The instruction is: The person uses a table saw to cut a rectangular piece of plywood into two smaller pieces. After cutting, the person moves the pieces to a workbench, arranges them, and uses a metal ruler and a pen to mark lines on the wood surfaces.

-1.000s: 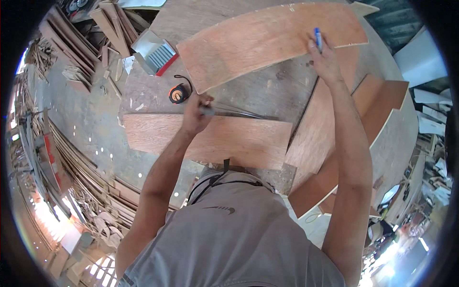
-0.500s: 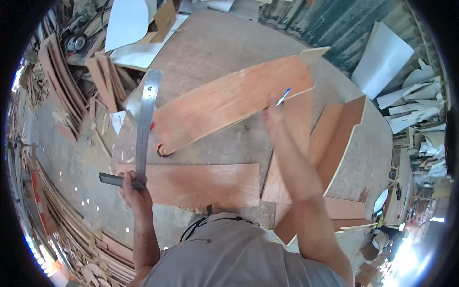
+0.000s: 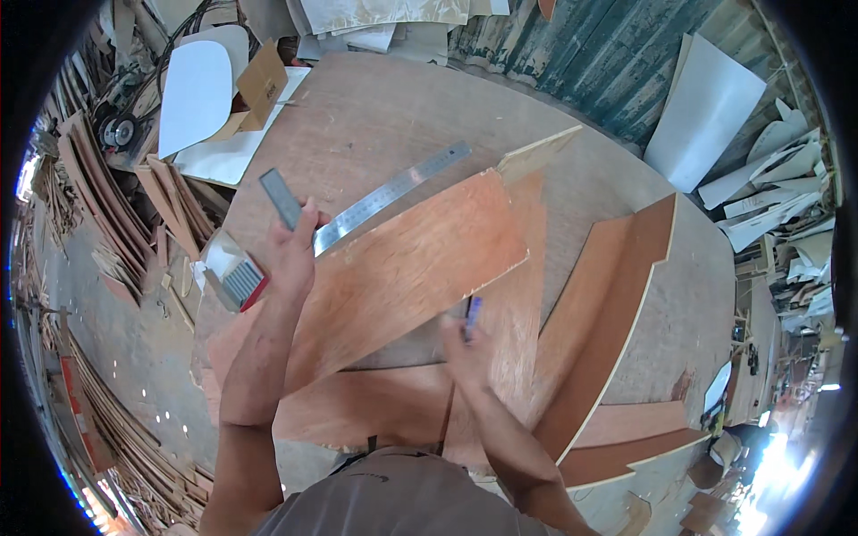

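My left hand (image 3: 295, 250) is closed around the corner of a carpenter's square, near its grey stock (image 3: 280, 198). The square's steel blade (image 3: 393, 195) points away to the right, along the far edge of a reddish plywood board (image 3: 411, 268). This board lies slanted over other plywood pieces. At its near edge, toward the right end, my right hand (image 3: 466, 350) grips a blue pen (image 3: 474, 313). That hand is slightly blurred. Under the slanted board, a second plywood board (image 3: 366, 406) lies close to my body, partly covered.
Angled plywood pieces (image 3: 608, 313) rest on the table (image 3: 393, 98) at right. A red and white box with grey stripes (image 3: 239, 279) sits at its left edge. Curved wood strips (image 3: 98, 196) are stacked beyond. White sheets (image 3: 706, 112) lean against the corrugated wall.
The slanted board has shifted nearer and to the left. My left hand has moved forward, swinging the square's blade to the right. My right hand has come off the board's face toward me, still with the pen.
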`<state>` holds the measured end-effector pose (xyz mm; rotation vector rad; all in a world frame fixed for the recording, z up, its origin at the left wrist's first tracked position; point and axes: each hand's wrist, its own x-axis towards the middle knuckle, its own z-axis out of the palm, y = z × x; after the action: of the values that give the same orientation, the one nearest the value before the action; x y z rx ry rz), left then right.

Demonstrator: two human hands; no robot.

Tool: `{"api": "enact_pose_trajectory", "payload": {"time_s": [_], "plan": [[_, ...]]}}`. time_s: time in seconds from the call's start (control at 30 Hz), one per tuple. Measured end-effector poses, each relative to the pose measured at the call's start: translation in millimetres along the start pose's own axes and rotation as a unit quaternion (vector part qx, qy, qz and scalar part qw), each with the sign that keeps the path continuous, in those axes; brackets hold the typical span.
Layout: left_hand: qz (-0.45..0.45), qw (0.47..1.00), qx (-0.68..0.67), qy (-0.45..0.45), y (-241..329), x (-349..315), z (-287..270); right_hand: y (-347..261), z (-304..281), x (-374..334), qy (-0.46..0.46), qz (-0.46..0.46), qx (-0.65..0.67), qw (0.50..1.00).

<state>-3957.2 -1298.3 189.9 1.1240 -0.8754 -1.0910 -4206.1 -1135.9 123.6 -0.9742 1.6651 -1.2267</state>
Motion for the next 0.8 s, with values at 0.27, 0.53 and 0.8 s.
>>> {"api": "enact_pose_trajectory", "payload": {"time_s": [0.27, 0.53, 0.8], "plan": [[-0.028, 0.999, 0.034, -0.002, -69, 67, 49, -63, -96, 174, 0.104, -0.046, -0.008, 0.993], [-0.071, 0.997, 0.006, -0.008, -94, 72, 42, -25, -74, 284, 0.050, -0.021, 0.133, 0.990], [-0.079, 0.996, 0.013, -0.026, -95, 74, 36, 11, -33, 311, -0.008, -0.036, 0.310, 0.950]]}}
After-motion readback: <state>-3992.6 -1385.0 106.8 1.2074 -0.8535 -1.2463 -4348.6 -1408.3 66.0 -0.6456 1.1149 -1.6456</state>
